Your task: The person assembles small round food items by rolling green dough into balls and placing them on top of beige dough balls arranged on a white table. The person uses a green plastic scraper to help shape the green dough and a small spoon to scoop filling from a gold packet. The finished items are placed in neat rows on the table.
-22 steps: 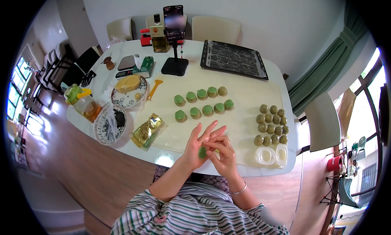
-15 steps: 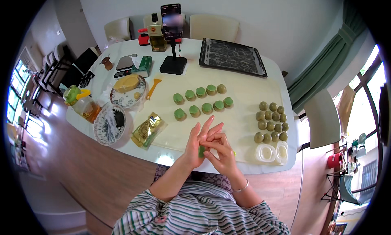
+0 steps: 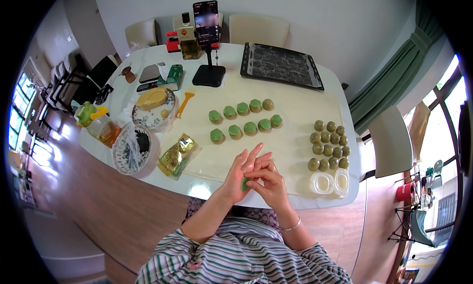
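Note:
My left hand (image 3: 235, 182) is palm up, its fingers stretched out, cradling a small piece of green dough (image 3: 244, 185) in the palm. Over it bends my right hand (image 3: 272, 187), thumb and fingers pinching the dough; much of the piece is hidden behind them. Just beyond both hands, two rows of olive-brown balls topped with green dough caps (image 3: 250, 128) stand on a cream mat (image 3: 305, 104). One ball (image 3: 268, 104) at the right end of the far row has no green cap. Several plain olive balls (image 3: 327, 149) sit grouped at the right.
Near the right corner are two white plastic tubs (image 3: 322, 184). A black baking tray (image 3: 282, 67) lies at the back, beside a phone on a stand (image 3: 209, 75). Leftward are a gold packet (image 3: 177, 156), a dough plate (image 3: 152, 119), a patterned bowl (image 3: 119, 159) and a pitcher (image 3: 106, 132).
My right thumb and fingers have shifted slightly on the green dough and closed nearer together. Both hands stay in nearly the same place. The view has tilted very slightly.

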The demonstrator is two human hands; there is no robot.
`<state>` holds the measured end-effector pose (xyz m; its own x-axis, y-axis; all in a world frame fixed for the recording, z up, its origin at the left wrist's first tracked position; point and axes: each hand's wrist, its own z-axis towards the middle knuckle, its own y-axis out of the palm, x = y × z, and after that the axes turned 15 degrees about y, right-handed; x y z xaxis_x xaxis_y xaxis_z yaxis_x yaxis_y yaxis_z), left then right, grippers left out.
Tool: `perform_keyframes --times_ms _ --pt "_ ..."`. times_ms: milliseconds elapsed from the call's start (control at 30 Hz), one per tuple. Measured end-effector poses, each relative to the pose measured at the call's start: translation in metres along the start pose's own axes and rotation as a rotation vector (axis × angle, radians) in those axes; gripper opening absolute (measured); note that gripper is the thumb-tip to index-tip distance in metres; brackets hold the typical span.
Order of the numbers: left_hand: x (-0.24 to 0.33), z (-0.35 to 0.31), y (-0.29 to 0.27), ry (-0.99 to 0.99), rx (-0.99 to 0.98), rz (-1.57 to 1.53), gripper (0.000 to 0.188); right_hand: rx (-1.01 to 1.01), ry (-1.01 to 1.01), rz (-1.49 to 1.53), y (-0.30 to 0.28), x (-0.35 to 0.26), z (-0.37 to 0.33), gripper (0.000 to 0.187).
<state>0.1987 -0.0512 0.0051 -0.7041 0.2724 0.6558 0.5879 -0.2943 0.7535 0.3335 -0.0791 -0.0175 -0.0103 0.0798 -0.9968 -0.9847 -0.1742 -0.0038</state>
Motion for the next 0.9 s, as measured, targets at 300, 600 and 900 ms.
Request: perform_keyframes --times_ms 300,600,900 --pt "0.002 0.001 0.005 -0.033 0.003 0.025 0.088 0.033 0.053 0.021 -0.001 0.002 0.001 0.022" --pt "0.003 -0.001 -0.004 -0.008 -0.086 -0.011 0.085 0.083 0.003 -0.025 0.006 -0.011 -0.005 0.025" --pt "-0.001 -0.002 -0.004 0.027 -0.155 0.001 0.083 0.187 -0.106 -0.191 0.009 -0.015 -0.008 0.023"
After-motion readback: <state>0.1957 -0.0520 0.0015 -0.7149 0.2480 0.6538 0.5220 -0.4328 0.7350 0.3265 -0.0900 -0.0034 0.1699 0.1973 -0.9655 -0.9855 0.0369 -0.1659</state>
